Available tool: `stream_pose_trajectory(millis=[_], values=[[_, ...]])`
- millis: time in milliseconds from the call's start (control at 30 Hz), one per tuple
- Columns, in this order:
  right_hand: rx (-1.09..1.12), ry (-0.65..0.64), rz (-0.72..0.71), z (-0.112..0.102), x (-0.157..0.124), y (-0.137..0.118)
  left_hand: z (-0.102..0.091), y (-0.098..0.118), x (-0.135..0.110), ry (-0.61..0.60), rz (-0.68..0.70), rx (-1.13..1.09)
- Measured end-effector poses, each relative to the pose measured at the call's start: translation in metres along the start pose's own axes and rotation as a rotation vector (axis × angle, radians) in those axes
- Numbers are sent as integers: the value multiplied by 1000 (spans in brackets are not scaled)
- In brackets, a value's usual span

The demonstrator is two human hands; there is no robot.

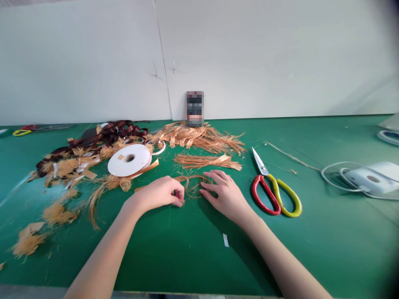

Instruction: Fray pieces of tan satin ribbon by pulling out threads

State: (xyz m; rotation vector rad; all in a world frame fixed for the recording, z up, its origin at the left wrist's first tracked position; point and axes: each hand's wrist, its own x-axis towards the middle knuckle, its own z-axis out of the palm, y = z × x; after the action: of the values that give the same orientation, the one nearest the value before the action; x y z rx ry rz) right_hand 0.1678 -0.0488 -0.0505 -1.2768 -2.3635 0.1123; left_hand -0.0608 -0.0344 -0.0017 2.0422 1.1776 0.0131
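Thin tan raffia strands (193,186) lie in loose loops on the table between my hands. My left hand (162,192) is closed at their left, its thumb and fingers pinched at the strand ends; the exact grip is partly hidden. On the right, my right hand (226,194) is open, palm down, with fingers apart and fingertips touching the loops. A tan ribbon (179,179) shows just behind my left hand. Beyond the hands lies a raffia bundle (204,161) with ribbon at its right end. Scissors (270,187) with one red and one yellow handle rest right of my right hand, blades slightly apart.
A white ribbon spool (129,160) lies left, beside tangled raffia scraps (67,167) and dark brown ribbon (114,133). A larger raffia pile (199,137) sits before a blurred upright object (195,109). A white device (374,178) with a cable is at right.
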Motion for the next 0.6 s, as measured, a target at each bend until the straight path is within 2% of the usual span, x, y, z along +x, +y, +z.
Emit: stream_pose_trajectory(millis=[167, 233, 300, 333, 400, 467, 500, 533, 600], values=[[-143, 44, 158, -1, -1, 6, -20, -1, -14, -72, -19, -319], [-174, 48, 207, -2, -1, 7, -29, -7, -21, -41, -46, -381], [-187, 60, 238, -3, -1, 8, -37, -17, -26, 66, -74, -379], [-187, 67, 247, -3, -1, 9, -39, -23, -27, 182, -104, -368], [-176, 76, 252, -3, -1, 9, -43, -35, -28, 594, -238, -316], [-158, 75, 255, -2, -2, 9, -44, -46, -28, 1026, -387, -120], [-149, 71, 259, -1, -2, 10, -44, -50, -28, 1191, -435, 8], [-141, 66, 266, -1, -2, 10, -43, -53, -27, 1306, -459, 131], [-132, 52, 281, 1, -3, 10, -42, -58, -25, 1397, -477, 293]])
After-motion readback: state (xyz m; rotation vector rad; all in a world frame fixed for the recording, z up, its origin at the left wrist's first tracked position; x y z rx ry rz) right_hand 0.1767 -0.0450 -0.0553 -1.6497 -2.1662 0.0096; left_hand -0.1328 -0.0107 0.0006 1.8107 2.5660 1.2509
